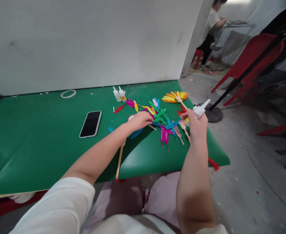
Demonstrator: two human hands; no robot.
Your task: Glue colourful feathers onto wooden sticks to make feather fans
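Note:
My right hand [197, 125] grips a small white glue bottle [199, 110] near the right end of the table, its long nozzle pointing up and right. My left hand [141, 120] reaches into the loose coloured feathers [159, 113], fingers bent down and together; what they pinch, if anything, is hidden. Pink feathers [165, 135] and a blue feather [172, 125] lie between my hands. Beyond my right hand rests a yellow and orange feather fan [175, 97] on a wooden handle. A second wooden handle [119, 161] lies under my left forearm.
A phone [90, 124] lies left of my left arm on the green table [40, 139]. Two small bottles [118, 94] stand by the white wall [91, 42], with a white ring [68, 94] farther left. Red chairs [253, 61] and a seated person [210, 27] are beyond the right end.

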